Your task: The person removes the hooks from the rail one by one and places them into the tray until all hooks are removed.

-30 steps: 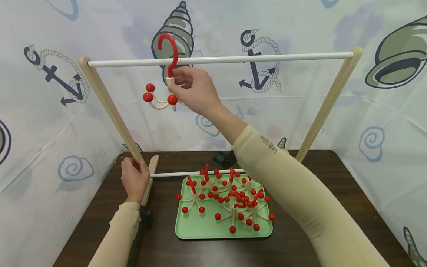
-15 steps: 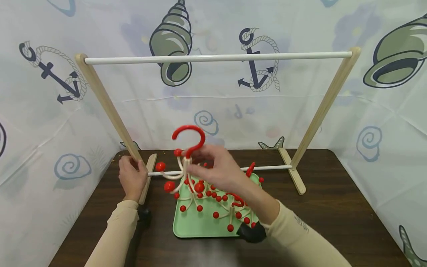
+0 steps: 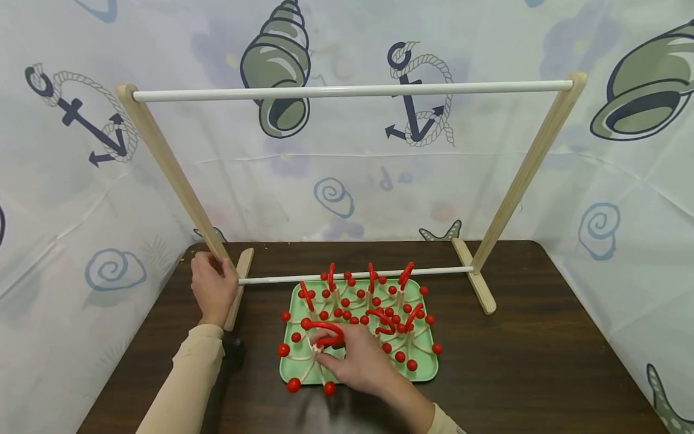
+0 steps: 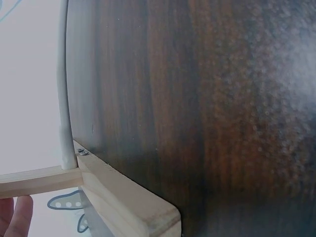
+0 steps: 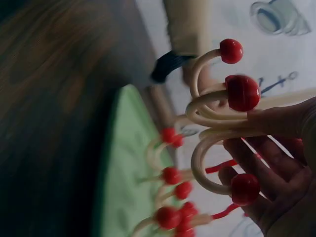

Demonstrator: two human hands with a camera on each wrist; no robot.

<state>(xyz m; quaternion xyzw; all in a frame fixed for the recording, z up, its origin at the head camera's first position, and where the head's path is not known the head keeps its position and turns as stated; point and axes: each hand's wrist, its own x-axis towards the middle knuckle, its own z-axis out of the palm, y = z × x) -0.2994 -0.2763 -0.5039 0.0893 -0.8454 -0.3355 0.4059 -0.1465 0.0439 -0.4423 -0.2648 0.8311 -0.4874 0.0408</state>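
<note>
My right hand (image 3: 358, 360) pinches the cream stem of a hanger (image 3: 335, 328) with a red hook and curved arms tipped with red balls. It is low over the front left of a green tray (image 3: 425, 375), its front balls overlapping the tray's edge. In the right wrist view, the hanger's arms (image 5: 200, 165) spread out beyond my thumb and fingers. Several similar hangers (image 3: 409, 328) stand on the tray, hooks up. At left, my left hand (image 3: 213, 288) grips the lower part of a wooden rack post (image 3: 168, 163); its fingertips (image 4: 20, 217) show beside the wood.
The rack has a white top rod (image 3: 352, 91) and a low white rod (image 3: 439, 271) passing behind the tray. Its wooden feet (image 3: 479, 286) rest on the dark table (image 3: 531, 361). A patterned cloth (image 3: 352, 193) hangs behind.
My right hand has come down from beside the top rod to the tray's front left, carrying the hanger. My left hand has stayed on the post.
</note>
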